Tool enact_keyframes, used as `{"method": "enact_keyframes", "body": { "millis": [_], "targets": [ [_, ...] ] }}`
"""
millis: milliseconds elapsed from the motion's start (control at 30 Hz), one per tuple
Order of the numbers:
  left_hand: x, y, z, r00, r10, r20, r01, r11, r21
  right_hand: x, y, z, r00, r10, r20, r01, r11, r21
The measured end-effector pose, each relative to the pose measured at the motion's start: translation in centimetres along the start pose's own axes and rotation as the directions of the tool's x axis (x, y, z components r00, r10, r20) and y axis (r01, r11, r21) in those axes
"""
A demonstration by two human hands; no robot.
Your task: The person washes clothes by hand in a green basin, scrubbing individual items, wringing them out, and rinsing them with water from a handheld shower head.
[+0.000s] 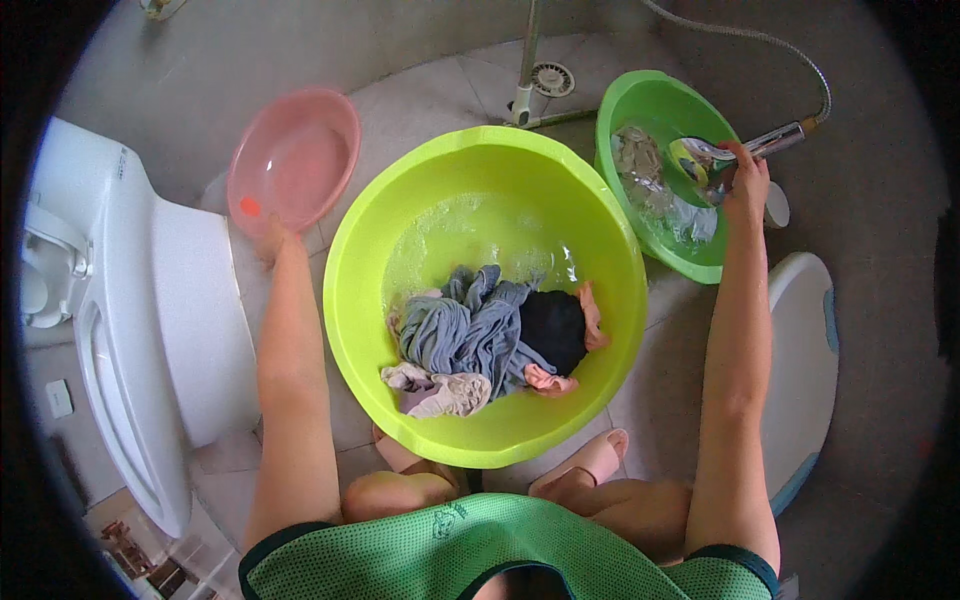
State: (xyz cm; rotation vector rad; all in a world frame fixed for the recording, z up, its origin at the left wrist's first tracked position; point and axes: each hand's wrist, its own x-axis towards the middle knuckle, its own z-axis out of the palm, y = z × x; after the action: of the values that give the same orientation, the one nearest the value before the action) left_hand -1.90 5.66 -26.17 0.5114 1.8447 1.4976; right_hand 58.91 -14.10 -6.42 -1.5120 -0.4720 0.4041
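My right hand [745,184] grips a chrome shower head [776,140] over a green plastic basin [611,124] at the right. Inside that basin, pale cloth [637,154] lies in water. On the other side, my left hand [277,241] holds the near rim of a pink plastic basin [300,142]; its fingers are partly hidden. Between my arms stands a large yellow-green tub [480,442] with shallow water. Wet laundry is heaped in it: a grey-blue garment [469,334], a black cloth [553,330], pink cloth [551,380] and a pale cloth [450,394].
A white toilet [195,315] stands at the left. To the right, a white oval board or lid [802,375] leans. Beyond the tub are a metal stand [523,97] and a floor drain [553,79]. The shower hose [750,34] curves above right.
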Motion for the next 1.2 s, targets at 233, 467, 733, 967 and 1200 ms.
{"method": "enact_keyframes", "body": {
  "millis": [233, 467, 733, 967, 1200],
  "targets": [
    [8.1, -3.1, -3.4, 0.787, -0.389, 0.479, 0.549, 0.796, -0.255, -0.2, -0.3, 1.7, 0.999, 0.049, -0.004, -0.049, 0.999, 0.004],
    [7.1, 3.3, -5.9, 0.88, -0.089, 0.467, 0.253, 0.919, -0.303, -0.5, -2.1, 0.6, 0.997, 0.004, -0.072, 0.0, 0.998, 0.062],
    [-5.5, 20.2, -7.0, 0.831, 0.0, 0.557, 0.019, 0.999, -0.028, -0.8, -5.4, 0.8, 0.992, -0.11, -0.06, 0.119, 0.975, 0.185],
    [-20.7, 22.8, 1.7, 0.531, -0.091, 0.843, -0.217, 0.947, 0.239, -0.8, -13.0, 1.0, 0.974, -0.22, 0.06, 0.199, 0.948, 0.249],
    [-30.7, 19.1, 7.8, 0.317, -0.213, 0.924, -0.235, 0.927, 0.294, -1.1, -16.9, 0.7, 0.967, -0.231, 0.111, 0.193, 0.942, 0.273]
  ]
}}
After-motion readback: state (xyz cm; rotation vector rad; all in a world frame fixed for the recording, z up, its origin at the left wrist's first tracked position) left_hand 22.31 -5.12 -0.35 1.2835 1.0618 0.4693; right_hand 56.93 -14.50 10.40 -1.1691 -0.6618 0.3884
